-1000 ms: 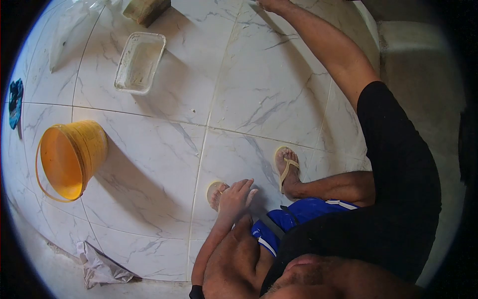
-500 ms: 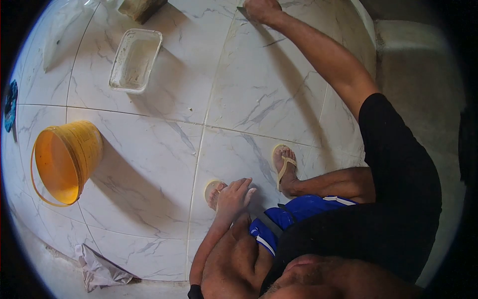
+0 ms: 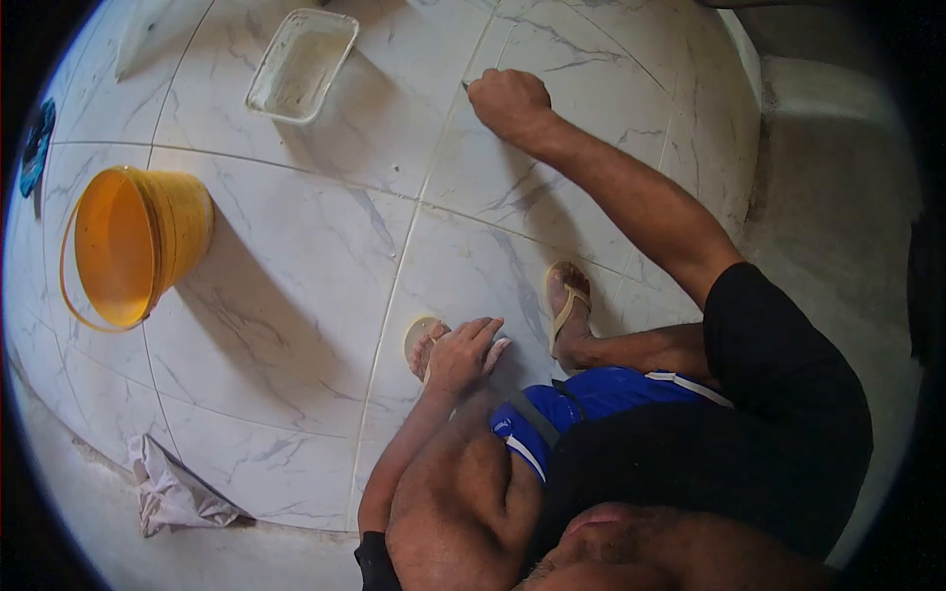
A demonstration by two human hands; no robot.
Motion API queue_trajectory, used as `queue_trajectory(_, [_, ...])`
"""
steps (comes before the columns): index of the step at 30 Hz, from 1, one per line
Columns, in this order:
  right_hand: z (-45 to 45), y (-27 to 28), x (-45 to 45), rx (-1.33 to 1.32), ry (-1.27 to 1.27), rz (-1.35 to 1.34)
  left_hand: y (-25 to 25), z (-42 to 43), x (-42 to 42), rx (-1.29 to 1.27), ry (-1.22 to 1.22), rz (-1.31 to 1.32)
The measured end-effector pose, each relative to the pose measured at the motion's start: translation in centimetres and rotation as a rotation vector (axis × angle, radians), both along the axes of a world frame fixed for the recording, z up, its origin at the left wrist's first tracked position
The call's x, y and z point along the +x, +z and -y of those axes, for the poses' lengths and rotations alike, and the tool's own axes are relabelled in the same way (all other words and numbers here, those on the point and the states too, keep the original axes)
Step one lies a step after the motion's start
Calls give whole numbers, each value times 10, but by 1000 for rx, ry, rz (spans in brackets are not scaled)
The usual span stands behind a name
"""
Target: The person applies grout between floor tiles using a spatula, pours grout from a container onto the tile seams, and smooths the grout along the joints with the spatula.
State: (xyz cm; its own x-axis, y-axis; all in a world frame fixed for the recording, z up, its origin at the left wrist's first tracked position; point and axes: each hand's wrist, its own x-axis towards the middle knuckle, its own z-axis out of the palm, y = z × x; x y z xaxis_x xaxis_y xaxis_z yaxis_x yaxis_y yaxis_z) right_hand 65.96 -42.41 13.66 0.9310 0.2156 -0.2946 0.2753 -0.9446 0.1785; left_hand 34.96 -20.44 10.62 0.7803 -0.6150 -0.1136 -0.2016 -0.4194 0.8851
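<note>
My right hand [image 3: 509,102] is closed in a fist over the tiled floor [image 3: 286,335], at a joint between two marbled tiles. A small dark tip of a thin scraper [image 3: 467,86] pokes out of that fist; the rest is hidden by the fingers. My left hand [image 3: 467,359] holds nothing and hangs with its fingers loosely stretched, by my knee and above my sandalled foot [image 3: 422,340]. Up and to the left of the right hand stands a clear plastic tub [image 3: 340,74] smeared with whitish paste.
A yellow bucket [image 3: 182,231] stands at the left, its mouth facing sideways in this view. A crumpled whitish bag [image 3: 177,492] lies at the lower left, a blue item [image 3: 37,148] at the far left edge. Raised concrete [image 3: 838,187] runs along the right.
My right hand has come closer to me along the tile joint, with the scraper in it. The view has shifted, so the tub and bucket appear higher. My left hand stays by the knee.
</note>
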Motion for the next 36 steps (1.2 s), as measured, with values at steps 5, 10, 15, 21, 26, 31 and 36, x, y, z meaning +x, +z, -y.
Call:
queue_trajectory(5, [-47, 5, -57, 49, 18, -93, 0, -2, -1, -22, 17, 25])
queue_trajectory(10, [-80, 13, -104, 59, -62, -257, -4, -2, -5, -27, 21, 40])
queue_trajectory(15, [-88, 13, -132, 53, 36, -274, -6, -1, -8, 0, 17, 74])
queue_trajectory(21, [-70, 25, -136, 133, 152, -321, -6, -2, -8, -4, 17, 60])
queue_trajectory(26, [-25, 31, -107, 258, 179, -259, -9, -1, -11, -2, 46, 82])
queue_trajectory(31, [2, 34, -90, 367, 379, -198, -5, -2, -8, 16, 39, 81])
queue_trajectory(36, [16, 13, -84, 377, 612, -105, -11, -2, -11, 7, 52, 79])
